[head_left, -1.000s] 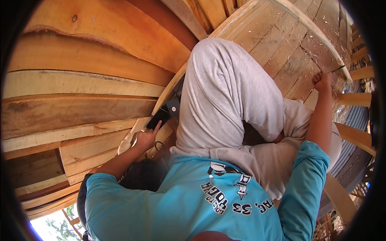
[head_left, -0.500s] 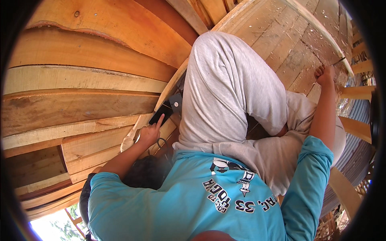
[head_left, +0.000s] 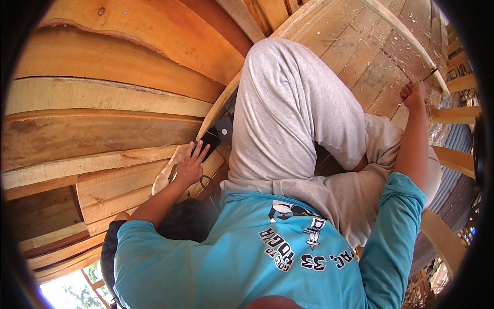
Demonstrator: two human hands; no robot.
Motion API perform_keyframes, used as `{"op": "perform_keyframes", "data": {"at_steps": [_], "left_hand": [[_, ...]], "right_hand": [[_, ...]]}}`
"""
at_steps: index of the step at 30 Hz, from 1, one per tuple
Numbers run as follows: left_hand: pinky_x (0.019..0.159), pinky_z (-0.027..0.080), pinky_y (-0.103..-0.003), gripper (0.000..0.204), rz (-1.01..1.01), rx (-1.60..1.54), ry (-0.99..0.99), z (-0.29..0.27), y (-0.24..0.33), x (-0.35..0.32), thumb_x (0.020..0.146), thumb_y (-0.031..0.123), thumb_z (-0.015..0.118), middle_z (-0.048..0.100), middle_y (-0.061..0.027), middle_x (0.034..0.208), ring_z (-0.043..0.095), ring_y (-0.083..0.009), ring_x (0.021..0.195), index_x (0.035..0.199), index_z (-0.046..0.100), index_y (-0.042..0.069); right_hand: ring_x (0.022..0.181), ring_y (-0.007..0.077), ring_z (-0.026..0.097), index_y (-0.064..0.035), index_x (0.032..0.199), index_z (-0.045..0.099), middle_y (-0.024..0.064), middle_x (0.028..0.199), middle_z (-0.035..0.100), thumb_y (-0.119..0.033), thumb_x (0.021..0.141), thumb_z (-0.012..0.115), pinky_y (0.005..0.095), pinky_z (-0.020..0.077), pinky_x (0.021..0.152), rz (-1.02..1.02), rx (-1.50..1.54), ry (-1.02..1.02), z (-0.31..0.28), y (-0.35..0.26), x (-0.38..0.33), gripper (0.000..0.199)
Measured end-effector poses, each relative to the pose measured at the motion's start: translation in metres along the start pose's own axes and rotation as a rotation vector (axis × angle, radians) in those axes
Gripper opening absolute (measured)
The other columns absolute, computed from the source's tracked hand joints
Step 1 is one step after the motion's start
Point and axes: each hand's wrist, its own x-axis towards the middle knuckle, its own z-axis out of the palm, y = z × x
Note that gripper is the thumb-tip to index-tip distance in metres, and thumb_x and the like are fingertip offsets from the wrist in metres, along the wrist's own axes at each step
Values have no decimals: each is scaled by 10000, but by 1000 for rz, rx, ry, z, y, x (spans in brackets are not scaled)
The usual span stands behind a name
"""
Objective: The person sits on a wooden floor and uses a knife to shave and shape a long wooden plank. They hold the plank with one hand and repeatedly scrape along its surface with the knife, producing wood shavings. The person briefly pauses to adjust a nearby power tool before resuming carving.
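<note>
My left hand point(head_left: 190, 166) lies with its fingers stretched and spread over a flat black phone-like object point(head_left: 210, 141), partly covering it. Right beside that object, by my raised knee, is a dark plate point(head_left: 224, 127) with a small white round spot. Out to the far right, my right hand point(head_left: 413, 96) is closed in a fist. A thin dark stick-like tool point(head_left: 430, 74) projects from it, its tip by a pale curved wooden strip point(head_left: 406, 35). The fingers hide the rest of the tool, and its kind cannot be made out.
Stacked wooden planks point(head_left: 113, 92) fill the left side. Wood shavings lie scattered on the plank floor point(head_left: 355, 56) ahead. My bent legs point(head_left: 288, 113) take up the middle. At the right are wooden slats point(head_left: 455, 160) and corrugated metal sheeting point(head_left: 458, 139). A black cable point(head_left: 208, 181) loops near my left wrist.
My left hand has gone from one pointing finger on the black object to several spread fingers over it. The right fist has barely moved; the tool's angle has shifted slightly upward.
</note>
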Motion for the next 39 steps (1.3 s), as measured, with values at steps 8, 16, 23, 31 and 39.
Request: {"op": "perform_keyframes", "data": {"at_steps": [8,16,23,31,39], "left_hand": [[1062,233,-517,885,-12,56,6,3,1,-3,710,202,576,264,-95,1606,264,-293,1460,1551,302,209],[1105,201,-517,812,-62,40,120,-3,1,12,785,227,571,273,-170,1585,266,-311,1464,1546,299,156],[1114,163,-515,829,-113,-100,84,-8,1,24,784,202,571,235,-143,1606,236,-305,1475,1556,272,162],[1086,196,-577,787,-152,-222,0,-13,2,39,826,209,549,167,-188,1612,154,-346,1487,1556,262,155],[1090,161,-521,770,-103,-209,74,0,0,43,821,189,560,207,-164,1606,195,-311,1478,1543,292,182]], "right_hand": [[390,125,184,-140,705,351,-23,509,222,-129,878,320,293,154,385,-13,-10,22,4,1,-8,176],[377,126,165,-180,617,259,-35,497,184,-148,877,346,302,134,379,-10,-30,39,2,1,3,276],[372,121,171,-177,624,261,-39,495,192,-153,883,346,295,141,373,-1,-32,33,3,-1,-1,274],[391,119,194,-137,735,362,-27,504,238,-112,883,305,287,162,384,-7,-28,-2,2,0,-3,160],[390,121,194,-141,715,360,-26,502,240,-104,879,308,289,161,383,7,-20,6,2,-2,-5,176]]}}
